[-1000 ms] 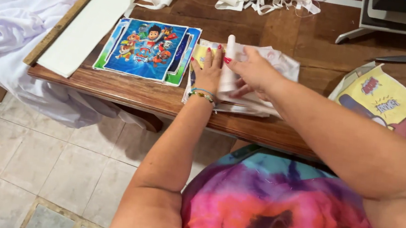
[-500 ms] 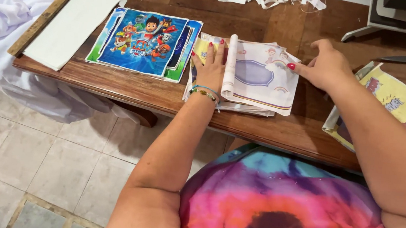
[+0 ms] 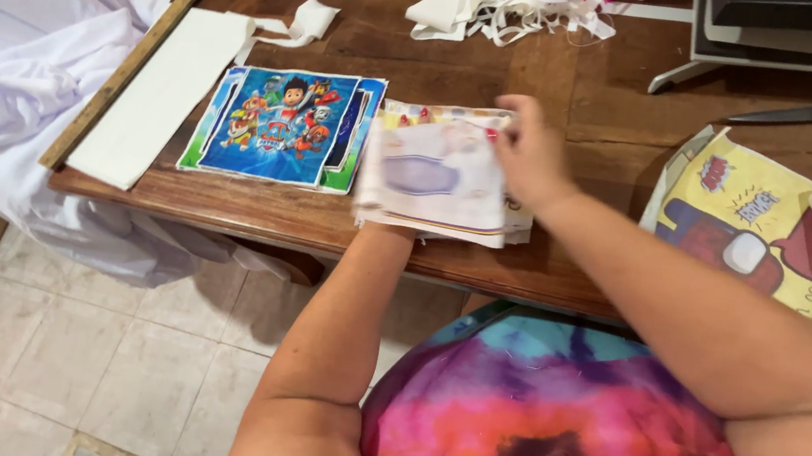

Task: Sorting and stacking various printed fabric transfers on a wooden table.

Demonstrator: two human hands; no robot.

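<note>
1. Our right hand (image 3: 531,156) pinches the top sheet of the stack of printed sheets (image 3: 442,174) at the near edge of the table (image 3: 582,86).
2. Our left hand is hidden under that stack, apparently supporting it; we cannot tell its grip.
3. A blue cartoon print (image 3: 281,124) lies just beside the stack.

Printed-sheet stack (image 3: 437,176) at table (image 3: 591,97) front edge; cartoon sheets (image 3: 281,124) left, poster sheet (image 3: 758,230) right, fabric strips (image 3: 510,3) behind.

A blue cartoon print (image 3: 281,124) is laid just left of the grip. A yellow printed sheet (image 3: 763,230) lies to its right, with scissors (image 3: 810,113) and white strips (image 3: 510,3) beyond.
</note>
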